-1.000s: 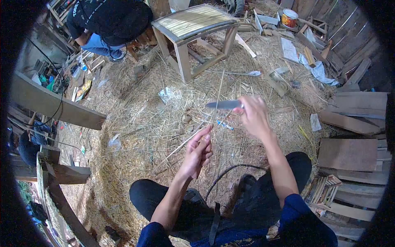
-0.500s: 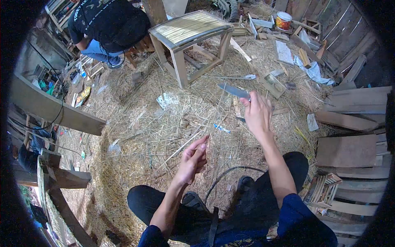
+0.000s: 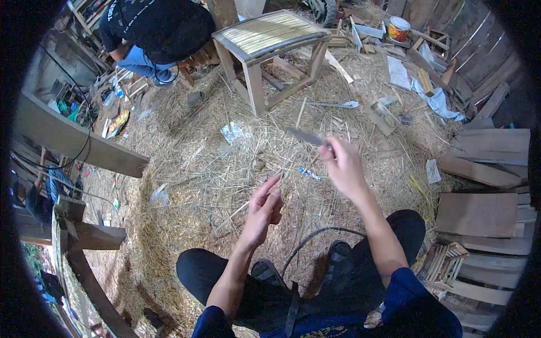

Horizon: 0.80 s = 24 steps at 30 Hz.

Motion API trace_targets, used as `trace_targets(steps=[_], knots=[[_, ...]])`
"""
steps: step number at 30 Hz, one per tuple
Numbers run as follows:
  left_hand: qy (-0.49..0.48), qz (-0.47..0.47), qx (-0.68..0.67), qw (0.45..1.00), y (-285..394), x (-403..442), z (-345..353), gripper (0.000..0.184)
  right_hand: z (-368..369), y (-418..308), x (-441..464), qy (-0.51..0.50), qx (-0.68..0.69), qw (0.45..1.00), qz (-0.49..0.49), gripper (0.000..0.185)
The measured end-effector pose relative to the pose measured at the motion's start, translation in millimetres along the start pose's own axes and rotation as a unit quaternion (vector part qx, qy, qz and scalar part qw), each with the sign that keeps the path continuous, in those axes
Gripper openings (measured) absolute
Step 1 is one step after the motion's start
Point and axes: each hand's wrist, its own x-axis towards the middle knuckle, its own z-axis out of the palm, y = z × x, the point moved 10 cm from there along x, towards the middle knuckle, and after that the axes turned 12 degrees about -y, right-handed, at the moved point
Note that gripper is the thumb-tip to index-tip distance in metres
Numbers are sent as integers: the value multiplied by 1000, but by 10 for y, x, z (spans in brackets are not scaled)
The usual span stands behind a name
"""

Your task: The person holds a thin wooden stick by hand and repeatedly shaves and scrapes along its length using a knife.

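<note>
My right hand (image 3: 344, 166) is closed around the handle of a knife (image 3: 305, 136), whose blade points up and to the left. Lower and to the left, my left hand (image 3: 264, 211) has its thumb and index finger close together. Something small and thin shows at those fingertips, too indistinct to name. The blade and my left hand are apart. Beneath both hands lie straw and shavings (image 3: 242, 163), with a small blue-and-white wrapper (image 3: 310, 174) between them.
A slatted wooden stool (image 3: 270, 35) stands ahead. A person in dark clothing (image 3: 155, 28) sits at the upper left. A wooden beam (image 3: 79, 138) juts in from the left. Boards (image 3: 476, 214) and a small slatted crate (image 3: 445, 265) lie at right, a paint can (image 3: 398, 29) behind.
The thin stick between my hands one second ago no longer shows there. My right hand with the knife moved away up and right, then slightly back left. The view shifted slightly.
</note>
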Motion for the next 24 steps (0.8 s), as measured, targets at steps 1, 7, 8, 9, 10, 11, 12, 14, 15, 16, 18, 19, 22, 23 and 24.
trace_targets(steps=[1, 7, 8, 9, 10, 11, 12, 14, 15, 16, 18, 19, 22, 23, 24], knots=[[5, 1, 3, 1000, -14, 22, -5, 43, 117, -10, 1, -15, 23, 999, -26, 54], [43, -4, 12, 999, -131, 54, -124, 41, 596, -234, -159, -104, 17, 989, -100, 48], [39, -8, 15, 999, -131, 58, -119, 41, 628, -282, -181, -106, 13, 988, -112, 48], [35, -11, 18, 999, -123, 60, -113, 42, 658, -329, -198, -107, 9, 986, -125, 47], [31, -14, 22, 999, -122, 56, -108, 42, 711, -359, -208, -125, 8, 984, -129, 46], [30, -9, 19, 999, -116, 50, -104, 42, 760, -389, -220, -142, 7, 981, -132, 45], [28, -5, 16, 999, -114, 46, -94, 42, 810, -416, -237, -159, 5, 978, -136, 44], [25, -1, 13, 1000, -123, 38, -77, 43, 827, -498, -286, -142, 2, 977, -157, 40], [23, -1, 14, 1000, -132, 40, -74, 42, 828, -529, -296, -133, 0, 977, -168, 39], [21, -2, 14, 1000, -138, 37, -77, 42, 847, -517, -292, -137, 0, 976, -169, 37], [-13, -7, -19, 1000, -159, 24, -47, 44, 865, -480, -300, -146, 1, 975, -167, 34], [-31, -11, -36, 999, -175, 14, -22, 45, 844, -503, -305, -145, -7, 973, -179, 33], [-18, -36, -76, 996, -201, -18, 16, 47, 749, -541, -292, -130, -33, 971, -201, 29], [-14, -44, -74, 996, -213, -20, 26, 47, 747, -528, -292, -119, -40, 972, -197, 29], [-9, -54, -71, 996, -226, -25, 28, 48, 737, -518, -293, -107, -47, 974, -194, 28]])
